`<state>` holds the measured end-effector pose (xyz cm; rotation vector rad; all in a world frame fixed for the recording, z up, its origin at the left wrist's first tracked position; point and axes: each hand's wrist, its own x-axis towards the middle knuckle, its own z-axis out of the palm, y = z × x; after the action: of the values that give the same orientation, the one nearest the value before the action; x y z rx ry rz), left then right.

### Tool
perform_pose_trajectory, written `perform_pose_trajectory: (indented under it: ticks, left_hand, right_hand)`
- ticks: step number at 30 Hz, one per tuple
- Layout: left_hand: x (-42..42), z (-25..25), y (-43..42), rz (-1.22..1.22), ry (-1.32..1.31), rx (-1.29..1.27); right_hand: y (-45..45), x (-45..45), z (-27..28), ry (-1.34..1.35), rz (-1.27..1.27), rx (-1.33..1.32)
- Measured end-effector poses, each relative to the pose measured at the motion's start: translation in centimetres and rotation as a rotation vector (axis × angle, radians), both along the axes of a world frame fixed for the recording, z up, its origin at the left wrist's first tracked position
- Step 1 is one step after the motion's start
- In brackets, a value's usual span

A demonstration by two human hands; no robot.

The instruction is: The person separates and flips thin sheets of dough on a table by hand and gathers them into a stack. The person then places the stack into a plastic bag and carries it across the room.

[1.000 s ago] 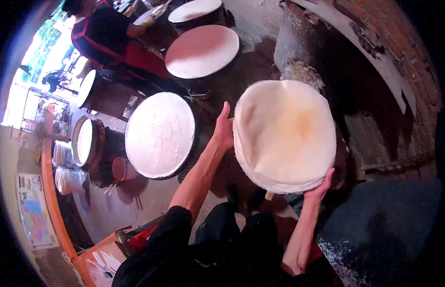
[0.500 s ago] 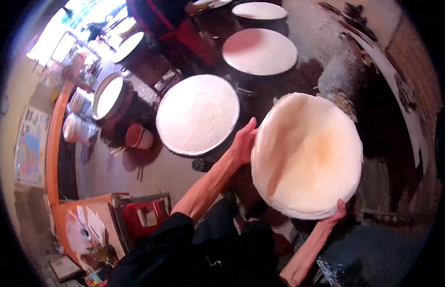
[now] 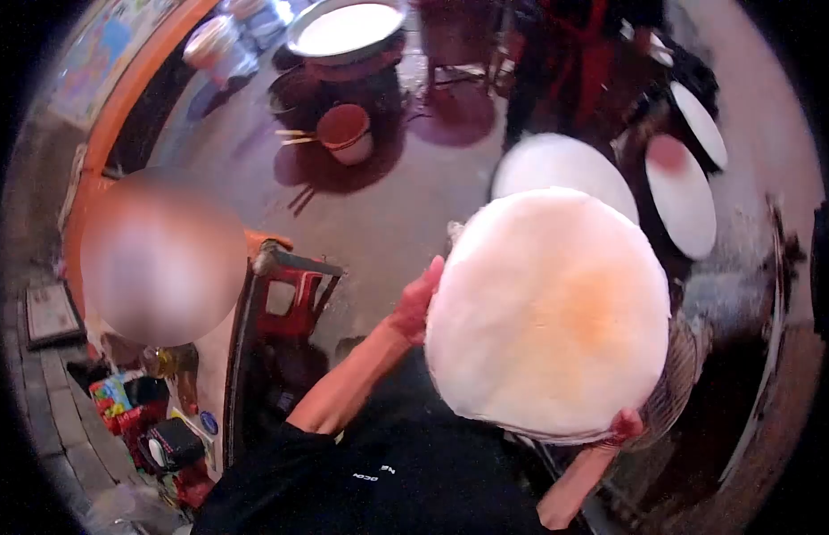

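Note:
A stack of thin round pale sheets (image 3: 548, 312) with an orange-brown patch on top is held in front of my body. My left hand (image 3: 416, 303) grips its left edge, the fingers hidden under or behind it. At the lower right edge, my right hand (image 3: 623, 428) holds the stack with its thumb over the rim. Right behind the stack, a round white surface (image 3: 566, 165) is partly covered by it.
Two more white rounds (image 3: 684, 201) (image 3: 700, 125) are at the right. A reddish bucket (image 3: 346, 134) with sticks stands on the floor near a large white-filled basin (image 3: 348, 31). At the left are an orange-edged table (image 3: 218, 357) and a red stool (image 3: 285, 303).
The view has swung left, so the basin, bucket and table sit differently in it. Both hands still hold the stack, now nearer the camera and flatter.

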<state>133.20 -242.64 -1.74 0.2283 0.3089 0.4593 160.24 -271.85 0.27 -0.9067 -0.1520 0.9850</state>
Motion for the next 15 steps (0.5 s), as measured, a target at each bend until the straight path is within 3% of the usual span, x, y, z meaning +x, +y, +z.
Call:
perform_pose_trajectory:
  ticks: [4,7,9,12,15]
  left_hand:
    - [-8.5,2.6,5.3,0.287,0.151,0.045]
    - [-13.8,2.0,8.4,0.388,0.010,0.069]
    - [-16.3,2.4,10.1,0.461,0.000,0.125]
    - [-19.7,2.4,12.6,0.640,0.197,0.103]
    - [-21.8,2.3,16.3,0.752,0.202,0.083]
  right_hand:
    - [11.2,-0.7,-4.7,0.103,0.296,0.250]
    - [20.8,-5.9,-1.6,-0.075,0.275,0.087]
    - [26.1,-7.8,-1.5,-0.042,0.356,0.065]
    - [34.1,-11.7,0.2,0.052,0.517,-0.003]
    - [41.6,-14.3,1.2,0.084,0.658,-0.053]
